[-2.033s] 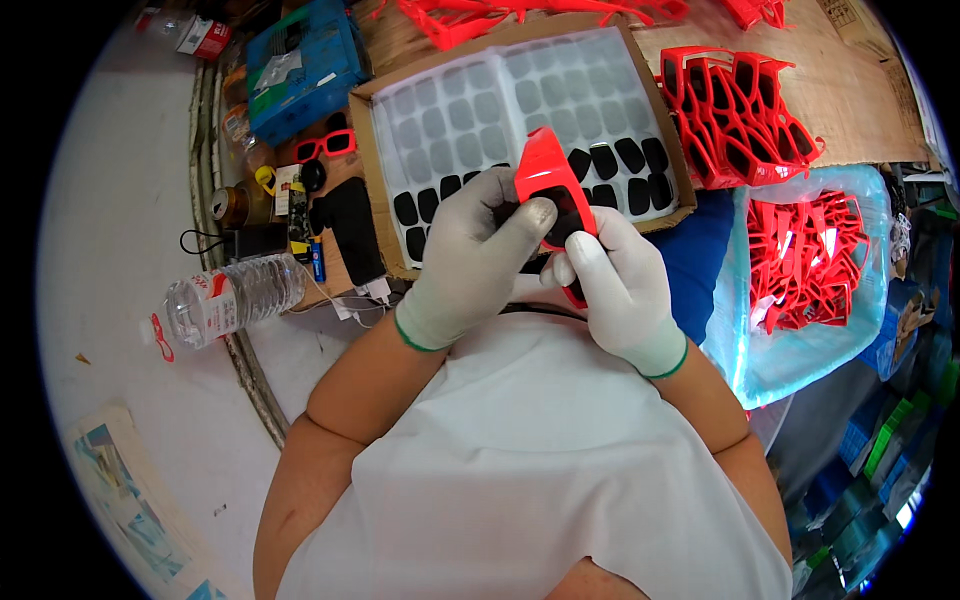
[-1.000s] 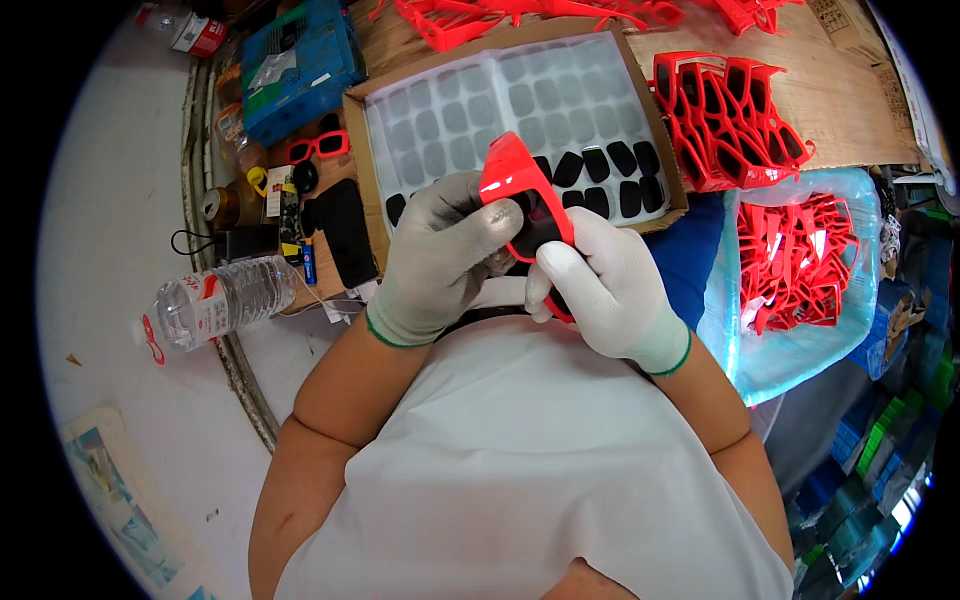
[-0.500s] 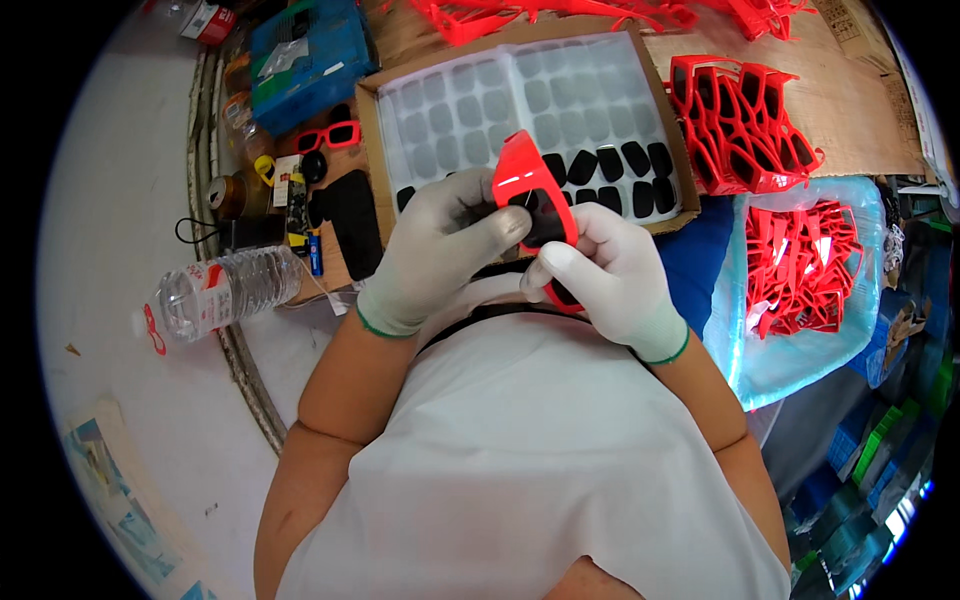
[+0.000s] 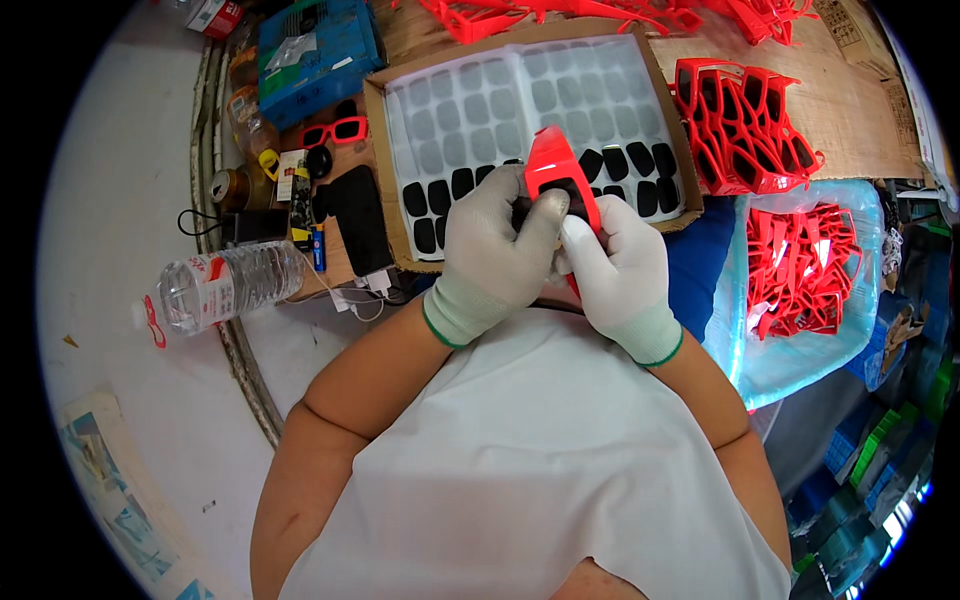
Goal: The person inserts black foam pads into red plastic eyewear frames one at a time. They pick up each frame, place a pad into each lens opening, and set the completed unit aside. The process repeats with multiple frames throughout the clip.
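Both my hands wear white knit gloves with green cuffs. Between them is a red sunglasses frame [image 4: 553,158], tilted, with a dark lens in its upper opening. My left hand [image 4: 500,235] grips the left side, its thumb pressed on the dark lens. My right hand [image 4: 617,265] is closed on the lower right part, thumb against the rim. The fingers hide much of the frame's lower half. Just beyond lies a cardboard box [image 4: 375,130] holding dark lenses [image 4: 438,197] in rows, many of them under a translucent white sheet [image 4: 520,70].
Stacked red sunglasses [image 4: 745,125] stand right of the box, above a blue plastic-lined bin [image 4: 868,345] of red frame parts. On the left are a black phone [image 4: 357,220], a blue box [image 4: 318,62], red sunglasses [image 4: 335,131] and a large water bottle [image 4: 225,287].
Both hands have brought the sunglasses frame slightly to the right, and the left hand has moved closer to the right one. More dark lenses show at the box's left side.
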Demonstrator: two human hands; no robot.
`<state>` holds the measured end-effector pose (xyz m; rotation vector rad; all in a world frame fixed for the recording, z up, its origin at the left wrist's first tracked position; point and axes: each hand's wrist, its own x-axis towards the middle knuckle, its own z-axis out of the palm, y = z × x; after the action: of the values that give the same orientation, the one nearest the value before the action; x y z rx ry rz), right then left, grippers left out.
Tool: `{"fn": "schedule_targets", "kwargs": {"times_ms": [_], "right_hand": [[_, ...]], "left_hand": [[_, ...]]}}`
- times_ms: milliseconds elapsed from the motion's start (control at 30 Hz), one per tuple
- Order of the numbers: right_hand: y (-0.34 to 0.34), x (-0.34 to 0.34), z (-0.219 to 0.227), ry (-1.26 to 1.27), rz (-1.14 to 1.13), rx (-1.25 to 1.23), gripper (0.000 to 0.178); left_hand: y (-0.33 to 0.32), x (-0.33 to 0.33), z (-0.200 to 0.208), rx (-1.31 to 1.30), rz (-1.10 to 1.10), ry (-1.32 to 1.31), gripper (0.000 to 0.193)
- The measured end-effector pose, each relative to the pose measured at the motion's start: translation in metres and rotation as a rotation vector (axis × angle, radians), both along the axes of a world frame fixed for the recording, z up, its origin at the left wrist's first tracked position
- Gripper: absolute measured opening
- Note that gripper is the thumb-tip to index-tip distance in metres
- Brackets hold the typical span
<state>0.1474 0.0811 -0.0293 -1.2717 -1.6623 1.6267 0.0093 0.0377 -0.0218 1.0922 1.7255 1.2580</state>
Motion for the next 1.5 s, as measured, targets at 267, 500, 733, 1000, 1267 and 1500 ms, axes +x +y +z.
{"fn": "schedule_targets", "kwargs": {"times_ms": [267, 500, 733, 1000, 1267, 1500], "right_hand": [[0.005, 0.01, 0.009, 0.243, 0.092, -0.165, 0.012], [0.015, 0.029, 0.02, 0.461, 0.414, -0.41, 0.039], [0.035, 0.039, 0.027, 0.481, 0.521, -0.434, 0.05], [0.075, 0.052, 0.004, 0.163, 0.363, 0.334, 0.032], [0.264, 0.189, 0.004, -0.829, -0.334, 0.602, 0.022], [0.325, 0.252, -0.062, -0.636, -0.181, 0.214, 0.028]], "left_hand": [[-0.007, -0.009, 0.002, 0.025, -0.078, -0.218, 0.023], [-0.003, -0.021, 0.01, -0.052, -0.162, -0.572, 0.033], [0.017, -0.027, 0.023, -0.049, -0.289, -0.386, 0.05], [0.117, -0.092, -0.025, 0.009, -0.146, 0.026, 0.043], [0.241, -0.23, -0.13, -0.498, 0.215, -0.198, 0.03], [0.179, -0.222, -0.103, 0.16, 0.006, 0.788, 0.057]]}}
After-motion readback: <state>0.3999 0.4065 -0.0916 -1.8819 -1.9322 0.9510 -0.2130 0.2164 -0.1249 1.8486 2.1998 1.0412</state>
